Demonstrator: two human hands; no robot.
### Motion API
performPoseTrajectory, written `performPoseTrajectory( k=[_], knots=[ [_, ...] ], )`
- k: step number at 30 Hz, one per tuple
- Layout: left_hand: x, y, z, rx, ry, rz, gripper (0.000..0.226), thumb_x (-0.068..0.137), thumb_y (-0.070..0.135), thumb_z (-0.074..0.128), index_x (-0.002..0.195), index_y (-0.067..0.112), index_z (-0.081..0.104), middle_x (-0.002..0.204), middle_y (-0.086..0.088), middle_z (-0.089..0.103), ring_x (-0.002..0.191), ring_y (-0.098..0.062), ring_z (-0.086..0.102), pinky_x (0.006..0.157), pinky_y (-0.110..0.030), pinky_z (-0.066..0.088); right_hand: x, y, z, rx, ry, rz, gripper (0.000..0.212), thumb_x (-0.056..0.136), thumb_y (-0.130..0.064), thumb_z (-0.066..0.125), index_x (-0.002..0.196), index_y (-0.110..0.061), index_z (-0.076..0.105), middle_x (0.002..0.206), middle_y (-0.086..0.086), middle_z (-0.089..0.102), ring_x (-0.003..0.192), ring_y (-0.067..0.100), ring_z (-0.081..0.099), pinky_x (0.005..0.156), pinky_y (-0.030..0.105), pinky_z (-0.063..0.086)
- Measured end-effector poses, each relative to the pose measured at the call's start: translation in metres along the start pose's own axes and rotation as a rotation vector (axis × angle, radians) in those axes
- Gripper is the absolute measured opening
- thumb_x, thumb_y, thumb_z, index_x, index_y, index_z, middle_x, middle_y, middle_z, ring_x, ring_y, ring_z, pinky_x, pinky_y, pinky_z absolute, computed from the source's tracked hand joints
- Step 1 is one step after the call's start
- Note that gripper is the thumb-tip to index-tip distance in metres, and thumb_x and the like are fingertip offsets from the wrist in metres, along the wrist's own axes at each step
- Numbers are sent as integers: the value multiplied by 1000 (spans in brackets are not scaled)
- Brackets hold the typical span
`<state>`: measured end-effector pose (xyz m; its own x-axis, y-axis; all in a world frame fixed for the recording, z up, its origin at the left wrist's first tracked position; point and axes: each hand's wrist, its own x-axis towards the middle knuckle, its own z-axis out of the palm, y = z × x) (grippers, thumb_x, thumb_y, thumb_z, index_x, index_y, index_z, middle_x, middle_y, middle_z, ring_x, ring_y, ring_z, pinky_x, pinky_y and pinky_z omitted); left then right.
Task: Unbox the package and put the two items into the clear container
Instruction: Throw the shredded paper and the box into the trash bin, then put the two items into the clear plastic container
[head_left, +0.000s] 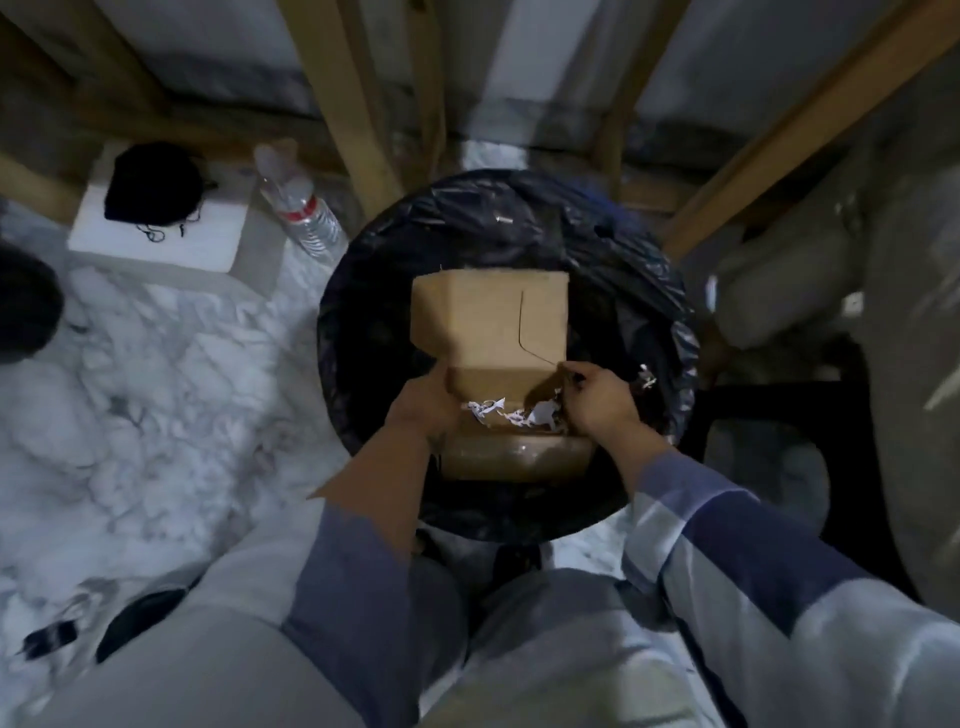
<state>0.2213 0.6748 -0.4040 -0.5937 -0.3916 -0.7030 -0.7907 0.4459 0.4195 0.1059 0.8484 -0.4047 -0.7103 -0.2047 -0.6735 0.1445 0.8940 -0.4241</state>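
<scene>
Brown cardboard box (488, 332) held over a round bin (670, 332) lined with a black bag, lid flap standing open and up. Left hand (423, 402) wrapped around the box's left side, thumb on the inner edge, gripping it tight. Right hand (602, 400) at the box's right corner, fingertips pinched together on the edge or on the bits of paper there; hard to say which. White shredded paper (511, 413) poking out of the open box, between the two hands. One more scrap of white paper (645, 375) lying on the black bag, just right of the right hand. Shiny tape across the near side of the box, below the paper. Nothing else to see inside the box, only paper filling.

Blue and pale striped sleeves (737, 551) on both arms, light trousers below. White marble-look floor under the bin. Clear plastic water bottle (304, 213) with a red label leaning to the left of the bin, near a white block (208, 244) with a black cloth thing (153, 182) on top. Wooden legs (343, 93) standing behind the bin. Whole picture a bit blurry and dark.
</scene>
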Motion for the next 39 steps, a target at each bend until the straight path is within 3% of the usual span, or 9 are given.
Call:
performPoseTrajectory(
  k=[6,10,15,22,24,26,29,34,39],
  knots=[
    [26,0,21,20,-62,17,52,90,40,43,138,20,44,140,-16,50,127,-35,48,105,-38,41,27,-2,16,45,-137,44,40,86,-22,59,126,-19,57,128,11,61,115,32,58,98,35,47],
    [-8,24,0,-4,-65,21,41,96,28,43,137,20,45,138,-16,51,130,-36,43,108,-43,38,-6,-27,-9,39,-199,24,41,87,-20,58,128,-16,55,121,12,60,109,30,59,83,28,47],
    [-92,67,-66,-77,-11,76,37,96,26,42,131,19,51,147,-11,42,129,-33,45,106,-34,39,-81,-77,-79,14,-224,-30,31,90,-18,53,119,-14,60,122,9,64,113,24,58,87,25,43],
    [-217,135,-178,-237,84,120,36,97,6,39,130,3,53,123,-13,60,114,-27,56,88,-18,40,-204,-176,-187,-108,-178,-233,32,92,-15,51,123,-15,58,127,7,58,114,26,56,83,25,41],
    [-233,146,-208,-309,97,158,38,99,4,35,133,-3,49,113,-14,61,103,-26,58,83,-17,44,-226,-206,-207,-146,-182,-301,30,93,-18,49,121,-14,58,116,8,60,99,24,58,82,32,45],
    [-245,151,-238,-217,157,201,37,99,10,36,132,6,51,123,-11,60,111,-25,57,87,-20,42,-241,-233,-221,-181,-166,-358,30,93,-19,49,121,-12,58,103,6,59,89,22,56,78,34,45],
    [-257,149,-281,-61,207,236,37,99,18,37,132,17,53,129,-6,58,105,-23,59,82,-26,44,-259,-271,-236,-225,-120,-426,32,94,-16,46,122,-7,58,112,14,64,97,27,60,82,34,46],
    [-251,138,-356,65,322,285,35,97,17,42,127,17,58,123,-8,63,109,-28,61,88,-30,47,-267,-333,-248,-224,-51,-439,34,94,-14,45,126,-11,55,84,8,58,60,18,50,46,23,40],
    [-215,126,-440,116,405,345,35,95,13,45,127,12,59,129,-9,61,116,-27,57,95,-26,42,-251,-398,-246,-200,47,-417,37,94,-19,46,131,-15,52,99,5,50,95,23,53,54,21,35]
  ],
)
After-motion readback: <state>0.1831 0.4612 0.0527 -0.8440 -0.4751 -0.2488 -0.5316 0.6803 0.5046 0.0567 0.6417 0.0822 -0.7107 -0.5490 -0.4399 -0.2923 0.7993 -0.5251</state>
